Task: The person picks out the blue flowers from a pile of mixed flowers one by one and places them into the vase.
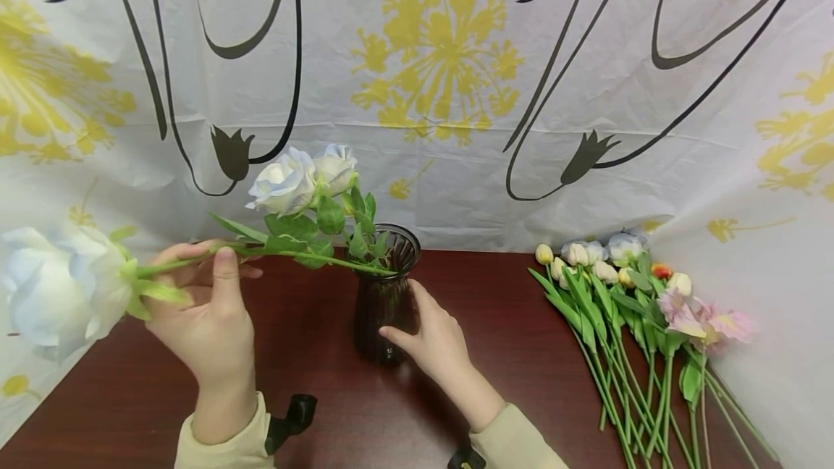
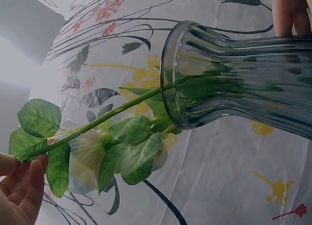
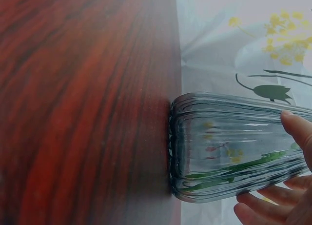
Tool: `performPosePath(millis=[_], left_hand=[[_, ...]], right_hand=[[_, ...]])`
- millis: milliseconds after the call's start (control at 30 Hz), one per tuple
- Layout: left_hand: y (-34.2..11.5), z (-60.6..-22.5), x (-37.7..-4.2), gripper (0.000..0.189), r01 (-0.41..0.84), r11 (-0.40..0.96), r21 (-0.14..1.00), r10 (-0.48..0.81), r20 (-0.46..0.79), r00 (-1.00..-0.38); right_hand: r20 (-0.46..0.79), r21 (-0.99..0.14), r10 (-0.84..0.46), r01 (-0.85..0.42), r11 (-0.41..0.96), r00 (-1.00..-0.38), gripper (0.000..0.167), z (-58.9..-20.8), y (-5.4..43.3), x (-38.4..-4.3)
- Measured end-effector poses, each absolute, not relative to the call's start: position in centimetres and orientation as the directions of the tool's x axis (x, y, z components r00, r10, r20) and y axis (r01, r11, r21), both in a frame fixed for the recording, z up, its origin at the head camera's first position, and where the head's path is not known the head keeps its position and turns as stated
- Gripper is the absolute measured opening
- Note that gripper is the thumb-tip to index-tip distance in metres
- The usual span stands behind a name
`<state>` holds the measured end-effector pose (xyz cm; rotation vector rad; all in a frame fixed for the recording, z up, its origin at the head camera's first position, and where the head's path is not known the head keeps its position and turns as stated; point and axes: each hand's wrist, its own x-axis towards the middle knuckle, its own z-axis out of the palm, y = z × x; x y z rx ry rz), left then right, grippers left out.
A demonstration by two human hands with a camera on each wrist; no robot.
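Note:
My left hand (image 1: 211,310) pinches the green stem (image 2: 117,110) of a large white rose tinged with blue (image 1: 68,288), just below its bloom. The stem runs nearly level to the right, and its far end reaches into the mouth of a dark, ribbed glass vase (image 1: 384,317). Upright on the table, the vase has a flared rim and shows green stems through its wall. My right hand (image 1: 436,331) holds the vase's right side, thumb in front; the right wrist view shows fingers (image 3: 268,205) around it. More white-blue roses (image 1: 287,181) with leaves lean left out of the vase.
On the right of the dark red wooden table (image 1: 508,360) lies a pile of loose flowers: white and yellow tulips (image 1: 576,255), blue-white roses (image 1: 625,246) and a pink flower (image 1: 704,320). A patterned white cloth (image 1: 456,187) hangs behind the table.

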<state>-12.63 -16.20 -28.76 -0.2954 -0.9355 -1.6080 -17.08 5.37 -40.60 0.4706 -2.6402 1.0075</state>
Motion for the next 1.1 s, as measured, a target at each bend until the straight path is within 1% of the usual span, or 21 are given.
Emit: performPosePath(millis=[300, 533, 733, 1000, 1100], left_hand=[[-15.8, -28.8, -12.6, 0.023, 0.916, 0.019, 0.401, -0.688, 0.67, -0.279], [-15.2, -28.9, -12.6, 0.02, 0.916, 0.0, 0.402, -0.625, 0.714, -0.314], [-14.9, -29.1, -12.8, 0.019, 0.901, 0.013, 0.434, -0.606, 0.72, -0.338], [-14.3, -29.7, -13.2, 0.018, 0.892, -0.026, 0.451, -0.553, 0.737, -0.388], [-14.0, -29.8, -13.3, 0.018, 0.892, -0.034, 0.451, -0.536, 0.745, -0.397]], right_hand=[[0.353, -0.593, -0.201, -0.385, 0.707, -0.914, 0.083, -40.6, 5.4, -17.1], [0.351, -0.594, -0.203, -0.385, 0.706, -0.914, 0.083, -40.6, 5.4, -17.1], [0.351, -0.595, -0.204, -0.386, 0.705, -0.914, 0.083, -40.6, 5.4, -17.1], [0.342, -0.6, -0.206, -0.381, 0.704, -0.917, 0.083, -40.6, 5.4, -17.1], [0.341, -0.601, -0.207, -0.382, 0.702, -0.917, 0.083, -40.6, 5.4, -17.1]])
